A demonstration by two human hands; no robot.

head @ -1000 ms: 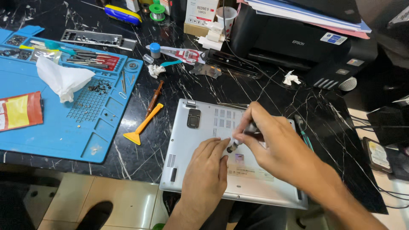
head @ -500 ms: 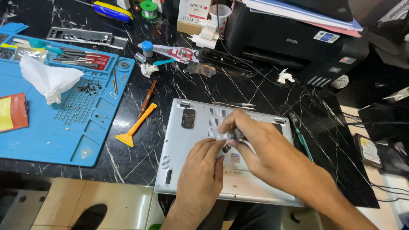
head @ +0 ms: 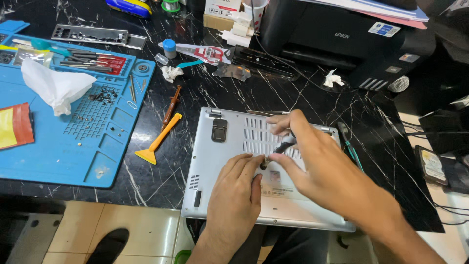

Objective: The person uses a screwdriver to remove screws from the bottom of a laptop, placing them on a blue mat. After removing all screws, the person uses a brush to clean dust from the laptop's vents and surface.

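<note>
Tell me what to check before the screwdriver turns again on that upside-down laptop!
1. Laptop lies flat, bottom side up, on the black table: ok, though its near edge hangs over the table edge.
2. Right hand grips the screwdriver: ok.
3. Left hand rests on the case, fingertips by the tip: ok.
4. Tip seated in a screw: cannot tell, fingers hide it.
5. Loose screws kept on the blue mat: ok.
6. Orange scraper and syringe lie left of the laptop, apart from the hands: ok.
</note>
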